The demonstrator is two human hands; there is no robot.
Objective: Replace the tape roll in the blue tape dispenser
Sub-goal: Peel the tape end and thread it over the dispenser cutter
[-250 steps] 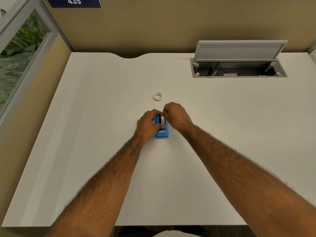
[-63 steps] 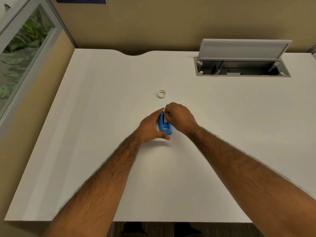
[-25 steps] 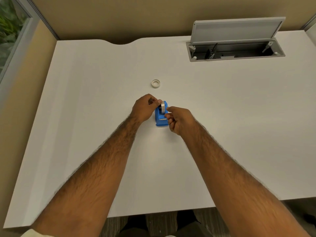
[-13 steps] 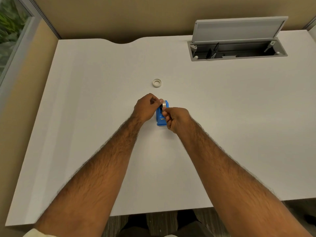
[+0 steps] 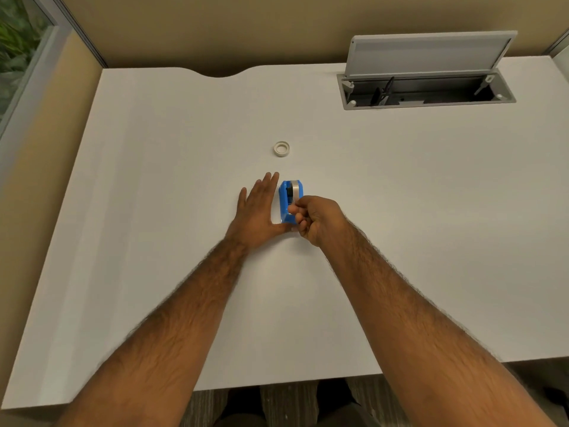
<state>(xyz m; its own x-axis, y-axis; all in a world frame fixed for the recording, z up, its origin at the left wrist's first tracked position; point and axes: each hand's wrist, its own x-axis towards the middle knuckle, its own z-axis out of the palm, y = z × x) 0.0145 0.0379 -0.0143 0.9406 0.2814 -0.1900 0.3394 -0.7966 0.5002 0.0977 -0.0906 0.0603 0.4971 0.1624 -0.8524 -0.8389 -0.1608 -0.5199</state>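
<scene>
The blue tape dispenser stands on the white desk near its middle, with a clear tape roll seated in it. My right hand is at the dispenser's near end, fingers pinched on the loose end of the tape over the cutter. My left hand lies flat against the dispenser's left side, fingers stretched out. A small white tape core lies alone on the desk behind the dispenser.
An open grey cable hatch with its lid raised is set into the desk at the back right. A beige partition wall runs behind the desk. A window with plants is at the far left.
My left hand has let go of the top of the roll and flattened beside the dispenser. My right hand has drawn the tape end toward the cutter end.
</scene>
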